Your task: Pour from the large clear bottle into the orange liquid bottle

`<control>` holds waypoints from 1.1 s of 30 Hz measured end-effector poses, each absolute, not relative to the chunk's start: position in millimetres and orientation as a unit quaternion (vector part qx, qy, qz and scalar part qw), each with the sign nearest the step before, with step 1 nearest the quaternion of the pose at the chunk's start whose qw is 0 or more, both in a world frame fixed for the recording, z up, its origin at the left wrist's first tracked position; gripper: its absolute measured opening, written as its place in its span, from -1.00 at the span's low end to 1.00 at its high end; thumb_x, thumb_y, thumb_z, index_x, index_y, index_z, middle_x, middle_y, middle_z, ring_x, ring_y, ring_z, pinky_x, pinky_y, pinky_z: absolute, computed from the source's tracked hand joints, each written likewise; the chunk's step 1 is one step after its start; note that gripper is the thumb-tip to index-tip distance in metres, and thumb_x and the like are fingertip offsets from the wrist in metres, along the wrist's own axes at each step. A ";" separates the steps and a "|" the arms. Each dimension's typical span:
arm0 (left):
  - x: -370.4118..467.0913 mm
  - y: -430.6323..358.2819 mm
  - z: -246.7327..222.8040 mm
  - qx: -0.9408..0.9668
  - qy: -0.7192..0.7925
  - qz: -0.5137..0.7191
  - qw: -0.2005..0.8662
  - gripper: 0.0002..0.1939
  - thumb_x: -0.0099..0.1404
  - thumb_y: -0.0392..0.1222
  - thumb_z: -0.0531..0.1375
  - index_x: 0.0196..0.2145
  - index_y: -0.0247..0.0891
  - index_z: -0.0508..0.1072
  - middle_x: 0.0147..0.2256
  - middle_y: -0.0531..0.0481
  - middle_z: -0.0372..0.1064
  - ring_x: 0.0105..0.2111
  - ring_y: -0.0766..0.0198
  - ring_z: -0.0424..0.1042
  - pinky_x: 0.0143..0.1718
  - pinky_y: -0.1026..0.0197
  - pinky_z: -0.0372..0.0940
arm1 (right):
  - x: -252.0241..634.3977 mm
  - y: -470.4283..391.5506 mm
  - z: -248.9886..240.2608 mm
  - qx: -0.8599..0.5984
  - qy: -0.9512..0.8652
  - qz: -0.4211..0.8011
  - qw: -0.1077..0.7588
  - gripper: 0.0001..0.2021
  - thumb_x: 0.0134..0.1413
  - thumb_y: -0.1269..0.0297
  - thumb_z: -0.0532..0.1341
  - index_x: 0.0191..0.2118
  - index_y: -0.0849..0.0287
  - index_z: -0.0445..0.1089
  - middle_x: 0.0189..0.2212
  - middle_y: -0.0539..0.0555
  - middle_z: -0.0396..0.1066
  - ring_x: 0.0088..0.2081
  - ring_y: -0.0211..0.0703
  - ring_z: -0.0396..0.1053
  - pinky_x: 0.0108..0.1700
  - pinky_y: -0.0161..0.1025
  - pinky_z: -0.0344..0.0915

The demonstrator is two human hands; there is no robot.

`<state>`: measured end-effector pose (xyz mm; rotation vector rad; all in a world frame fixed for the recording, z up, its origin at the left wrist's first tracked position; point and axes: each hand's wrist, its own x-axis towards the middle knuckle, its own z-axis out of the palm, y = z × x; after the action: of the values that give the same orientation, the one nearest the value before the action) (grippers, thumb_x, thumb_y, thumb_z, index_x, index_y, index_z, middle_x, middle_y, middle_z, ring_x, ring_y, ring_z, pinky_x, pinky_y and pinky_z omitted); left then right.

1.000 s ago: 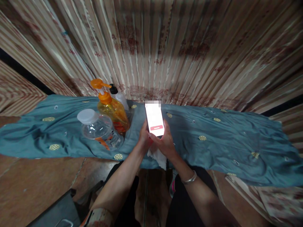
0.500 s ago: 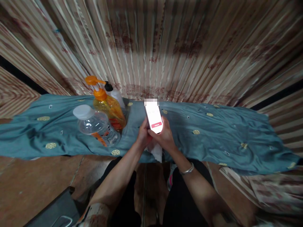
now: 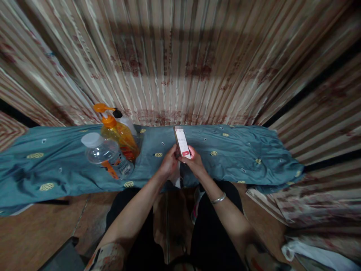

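Between my two hands a smartphone [image 3: 182, 143] is held tilted, its bright white screen facing me with a red button near the bottom. My left hand [image 3: 169, 162] wraps round its left side and lower edge. My right hand [image 3: 194, 160] grips the lower right side, the thumb near the bottom of the screen. A piece of white tissue [image 3: 176, 177] hangs just below the hands; which hand it touches, if either, I cannot tell. A silver bangle [image 3: 219, 198] circles my right wrist.
On the teal cloth-covered table [image 3: 237, 165], left of my hands, stand a clear bottle with a white cap [image 3: 108, 156], an orange pump bottle [image 3: 121, 137] and a white pump bottle with a black top [image 3: 125, 121]. A pleated curtain [image 3: 169, 75] rises behind. A white bag [image 3: 313, 254] lies lower right.
The view has shifted, so the bottles and cloth appear further left. The phone screen looks less glaring, and its digits show more clearly. Both hands still hold the phone.
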<state>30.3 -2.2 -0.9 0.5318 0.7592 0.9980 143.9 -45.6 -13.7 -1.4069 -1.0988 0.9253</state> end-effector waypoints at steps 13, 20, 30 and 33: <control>-12.9 -5.5 -1.9 0.345 0.390 0.395 0.757 -0.56 0.46 -0.01 0.28 0.19 -0.25 0.45 0.16 -0.20 0.44 0.06 0.03 0.52 0.05 -0.13 0.49 | 339.2 -117.3 -12.2 -0.809 -0.274 0.221 0.470 0.12 -0.29 0.21 0.44 0.45 0.42 0.06 0.26 0.49 0.43 0.18 0.26 0.50 0.25 0.09 0.40; -40.8 -4.1 3.6 0.363 0.401 0.417 0.730 -0.64 0.20 -0.11 0.45 -0.07 -0.29 0.60 -0.11 -0.25 0.67 -0.02 0.02 0.64 0.10 0.03 0.39 | 432.0 -147.6 -0.8 -0.903 -0.230 0.099 0.349 0.11 -0.25 0.23 0.51 0.43 0.47 0.07 0.32 0.61 0.32 0.37 0.39 0.31 0.36 0.10 0.28; -46.8 -0.3 -3.2 0.375 0.419 0.429 0.707 -0.56 0.11 -0.03 0.49 -0.11 -0.28 0.62 -0.18 -0.23 0.68 -0.06 -0.02 0.66 0.11 -0.02 0.40 | 476.9 -151.4 -15.9 -0.936 -0.202 0.064 0.281 0.16 -0.20 -0.07 0.56 0.40 0.49 0.10 0.23 0.70 0.39 0.25 0.55 0.44 0.22 0.28 0.42; -46.5 1.5 -4.6 0.376 0.422 0.428 0.705 -0.58 0.12 -0.04 0.49 -0.11 -0.28 0.62 -0.18 -0.22 0.68 -0.08 0.01 0.67 0.10 0.00 0.40 | 481.9 -150.2 -20.5 -0.940 -0.196 0.061 0.273 0.11 -0.18 -0.06 0.56 0.38 0.46 0.13 0.20 0.68 0.43 0.24 0.51 0.45 0.20 0.23 0.44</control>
<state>-46.5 1.5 -4.6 0.8356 0.9392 0.9507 481.9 -150.2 -20.5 -2.5300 -0.5263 0.1630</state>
